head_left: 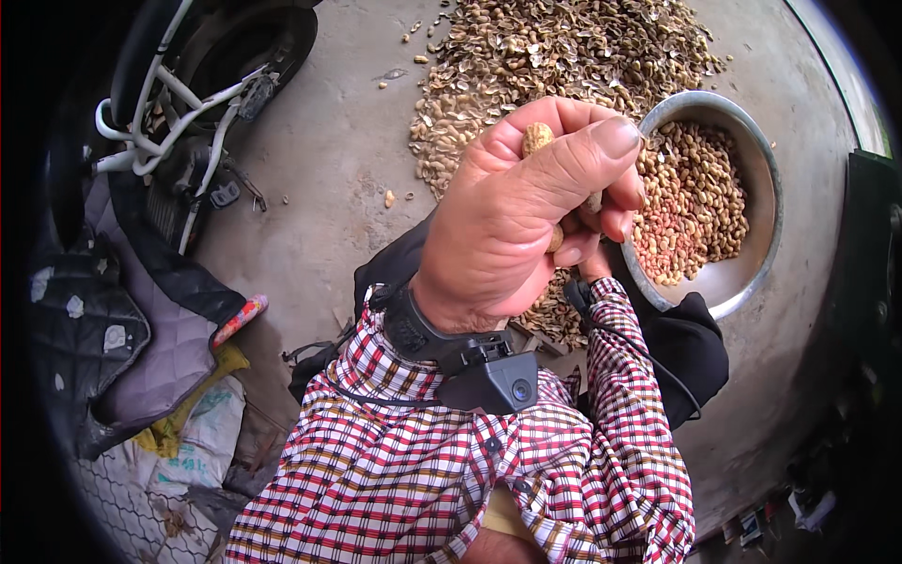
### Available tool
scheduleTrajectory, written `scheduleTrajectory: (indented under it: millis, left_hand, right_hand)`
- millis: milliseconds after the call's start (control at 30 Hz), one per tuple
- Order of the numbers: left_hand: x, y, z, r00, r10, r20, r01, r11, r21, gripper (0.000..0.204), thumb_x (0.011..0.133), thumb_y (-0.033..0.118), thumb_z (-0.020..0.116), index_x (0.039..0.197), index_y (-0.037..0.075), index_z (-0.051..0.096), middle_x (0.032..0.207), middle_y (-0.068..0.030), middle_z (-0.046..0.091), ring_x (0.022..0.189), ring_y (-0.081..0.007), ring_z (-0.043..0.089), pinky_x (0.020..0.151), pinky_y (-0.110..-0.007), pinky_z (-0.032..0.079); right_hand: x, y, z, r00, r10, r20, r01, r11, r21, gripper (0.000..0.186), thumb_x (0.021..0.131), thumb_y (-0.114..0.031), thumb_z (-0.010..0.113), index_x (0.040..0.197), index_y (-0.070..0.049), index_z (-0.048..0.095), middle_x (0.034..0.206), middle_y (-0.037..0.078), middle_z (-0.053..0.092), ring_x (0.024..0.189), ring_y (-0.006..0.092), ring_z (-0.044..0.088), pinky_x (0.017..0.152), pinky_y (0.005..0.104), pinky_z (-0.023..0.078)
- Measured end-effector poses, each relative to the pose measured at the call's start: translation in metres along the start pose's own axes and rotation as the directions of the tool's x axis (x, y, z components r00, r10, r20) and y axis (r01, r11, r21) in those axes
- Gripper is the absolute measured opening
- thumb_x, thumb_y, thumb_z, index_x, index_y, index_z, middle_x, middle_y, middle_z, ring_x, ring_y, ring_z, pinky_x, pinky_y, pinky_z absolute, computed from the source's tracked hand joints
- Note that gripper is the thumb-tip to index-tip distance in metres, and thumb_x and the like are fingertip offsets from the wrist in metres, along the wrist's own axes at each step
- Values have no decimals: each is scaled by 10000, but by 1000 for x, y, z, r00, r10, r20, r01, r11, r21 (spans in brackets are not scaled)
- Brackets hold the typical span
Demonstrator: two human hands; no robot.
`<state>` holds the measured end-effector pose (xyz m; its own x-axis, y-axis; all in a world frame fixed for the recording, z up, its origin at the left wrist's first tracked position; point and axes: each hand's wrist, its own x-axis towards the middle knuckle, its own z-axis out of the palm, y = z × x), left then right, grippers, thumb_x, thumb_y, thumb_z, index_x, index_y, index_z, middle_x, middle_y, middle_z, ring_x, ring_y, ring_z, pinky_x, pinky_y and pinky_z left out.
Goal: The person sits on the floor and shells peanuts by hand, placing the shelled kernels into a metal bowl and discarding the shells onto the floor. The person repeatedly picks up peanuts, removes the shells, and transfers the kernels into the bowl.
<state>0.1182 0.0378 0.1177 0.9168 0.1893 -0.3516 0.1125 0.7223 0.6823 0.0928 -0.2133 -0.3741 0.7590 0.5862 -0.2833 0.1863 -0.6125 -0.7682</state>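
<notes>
My left hand (507, 207) is raised large in front, closed around several unshelled peanuts (537, 138). One peanut pokes out above the thumb, and others show between the curled fingers. Behind it, my right hand (594, 267) is mostly hidden, only a bit near the wrist showing; its fingers and anything in them cannot be made out. Just right of both hands stands a round metal basin (769, 188) holding shelled peanuts (695, 197), some pinkish and some brown. Beyond the hands, a broad heap of peanut shells (573, 56) is spread on the floor.
More shells (554, 315) lie below my hands. At the left stands a vehicle with a wheel and white metal tubing (178, 103), beside a quilted dark and grey cover (150, 329) and a white sack (202, 437). A dark panel (869, 244) is at the right edge.
</notes>
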Motion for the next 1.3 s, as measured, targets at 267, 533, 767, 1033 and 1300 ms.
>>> scheduleTrajectory:
  millis: [267, 533, 767, 1033, 1300]
  left_hand:
    - [3, 2, -4, 994, 65, 88, -61, 997, -45, 226, 842, 212, 521, 918, 3, 558, 667, -46, 549, 552, -116, 495, 368, -197, 301]
    - [11, 6, -15, 982, 77, 172, -54, 989, -136, 179, 824, 209, 569, 873, 38, 575, 738, -33, 578, 615, -125, 534, 398, -201, 338]
    - [12, -4, -5, 969, 1, 248, 24, 995, -97, 134, 827, 133, 568, 880, 12, 585, 757, -47, 597, 697, -121, 583, 644, -250, 490]
    - [2, 1, -15, 987, 23, 159, -15, 998, -54, 203, 845, 207, 533, 919, 20, 562, 708, -43, 572, 577, -111, 507, 386, -192, 322]
    - [-8, 7, -14, 999, -35, 18, 35, 999, -11, 235, 836, 222, 529, 943, 14, 543, 684, -79, 553, 570, -137, 503, 370, -192, 303]
  right_hand:
    - [3, -158, -71, 981, 193, -1, -192, 973, -130, 222, 707, -177, 577, 875, -34, 558, 742, 186, 594, 731, 351, 576, 661, 396, 463]
    - [13, -259, -164, 997, 74, 25, -75, 825, 560, 169, 854, -107, 492, 961, 20, 522, 742, 34, 581, 661, 74, 554, 566, 197, 441]
    - [3, -316, -241, 991, -11, -131, 107, 640, 760, 118, 825, -110, 553, 896, -16, 557, 788, 19, 583, 715, 80, 554, 654, 211, 454]
    - [37, -224, -106, 955, 83, 284, -262, 681, 684, 133, 850, -96, 415, 949, -59, 496, 768, 35, 561, 636, 95, 547, 534, 223, 452]
    - [53, -197, -24, 765, 365, 531, -561, 783, 269, 466, 668, -196, 638, 1102, -89, 507, 858, 196, 608, 792, 335, 594, 685, 384, 473]
